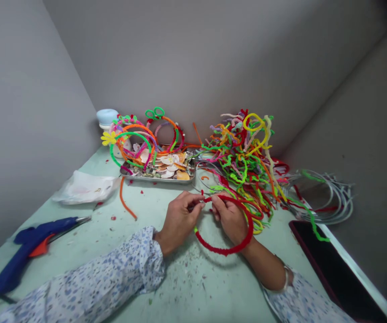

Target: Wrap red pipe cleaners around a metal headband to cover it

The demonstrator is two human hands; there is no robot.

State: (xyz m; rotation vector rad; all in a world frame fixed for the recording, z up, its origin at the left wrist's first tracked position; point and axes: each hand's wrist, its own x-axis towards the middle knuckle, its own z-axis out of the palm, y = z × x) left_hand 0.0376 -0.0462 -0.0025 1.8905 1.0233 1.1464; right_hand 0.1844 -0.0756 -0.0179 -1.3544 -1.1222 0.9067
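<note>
A hoop wrapped in red pipe cleaner (226,252) hangs between my hands above the table, with a small green stretch on its left side. My left hand (181,218) is closed, pinching the hoop's upper left part, where a short red end sticks up. My right hand (229,217) pinches the red pipe cleaner at the top of the hoop, and its wrist passes behind the ring. Fingertips of both hands are close together. The exact spot under the left fingers is hidden.
A pile of coloured pipe cleaners (247,157) lies behind my hands. Left of it, a metal tray (159,180) holds shells, with wrapped headbands (139,134) around it. A blue glue gun (35,244), plastic bag (87,188), wire coil (343,202) and dark phone-like slab (337,273) lie around.
</note>
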